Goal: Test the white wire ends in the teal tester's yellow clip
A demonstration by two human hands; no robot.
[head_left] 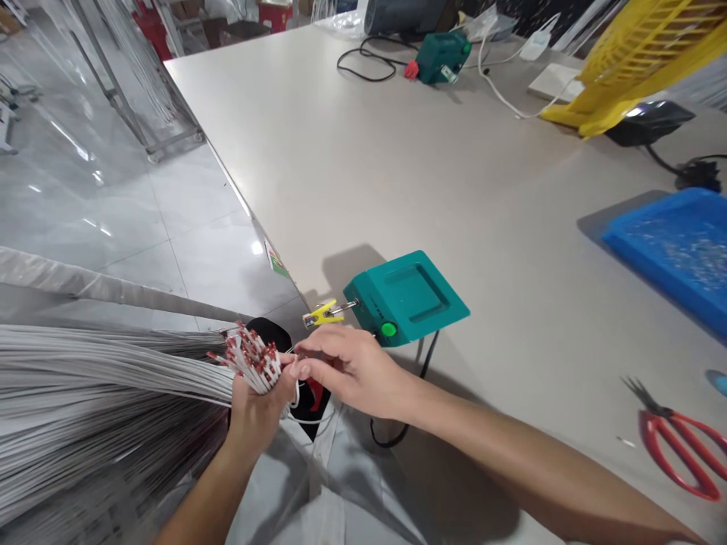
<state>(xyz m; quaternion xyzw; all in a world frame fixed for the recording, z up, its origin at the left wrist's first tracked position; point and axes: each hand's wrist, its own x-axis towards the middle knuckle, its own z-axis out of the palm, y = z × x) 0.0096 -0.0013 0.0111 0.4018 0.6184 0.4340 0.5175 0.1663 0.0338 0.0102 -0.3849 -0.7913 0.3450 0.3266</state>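
My left hand (255, 412) is closed round a thick bundle of thin white wires (113, 378) whose ends carry red terminals (253, 356). My right hand (346, 367) pinches one wire end at the top of that bundle, fingertips touching the left hand. Just above the right hand sits a small teal machine (409, 295) at the table's near edge, with a green button (389, 329) and a yellow forked clip (321, 312) sticking out to its left.
Red-handled scissors (681, 446) lie at the right. A blue tray (678, 250) of small parts sits further right. A yellow crate (641, 60), a second teal device (443, 57), cables and a black object are at the far end. Shiny floor lies left of the table (397, 166).
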